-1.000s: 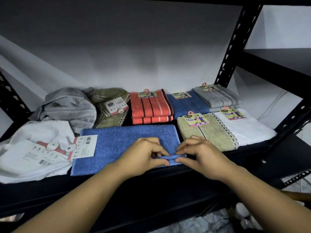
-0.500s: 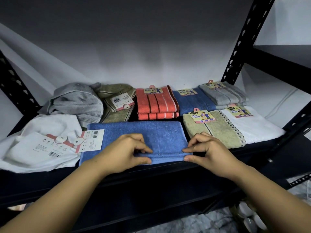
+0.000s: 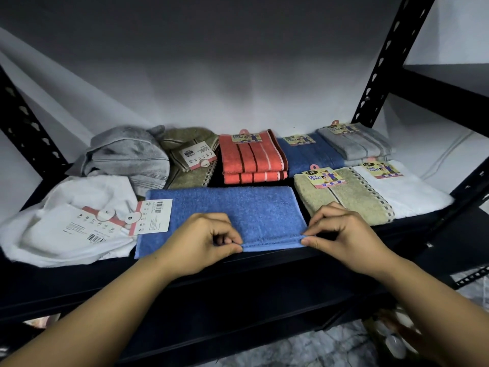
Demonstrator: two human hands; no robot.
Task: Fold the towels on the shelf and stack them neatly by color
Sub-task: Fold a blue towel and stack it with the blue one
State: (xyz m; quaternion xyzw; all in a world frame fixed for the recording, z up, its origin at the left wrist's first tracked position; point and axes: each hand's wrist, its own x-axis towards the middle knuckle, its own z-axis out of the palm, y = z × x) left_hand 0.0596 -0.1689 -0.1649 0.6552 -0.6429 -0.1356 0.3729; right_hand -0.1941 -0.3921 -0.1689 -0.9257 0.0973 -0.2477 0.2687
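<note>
A blue towel lies flat at the front of the black shelf, with a paper tag at its left end. My left hand pinches its front hem near the middle. My right hand pinches the same hem at the front right corner. Behind it lie folded towels: red striped, blue, grey, beige and white. At the left sit loose towels: white, grey and olive.
Black perforated uprights stand at the left and right of the bay. A second shelf unit adjoins on the right. A white wall backs the shelf. Marbled floor shows below.
My hands have slid apart along the blue towel's front hem, the left going left and the right to the corner. The view has shifted slightly.
</note>
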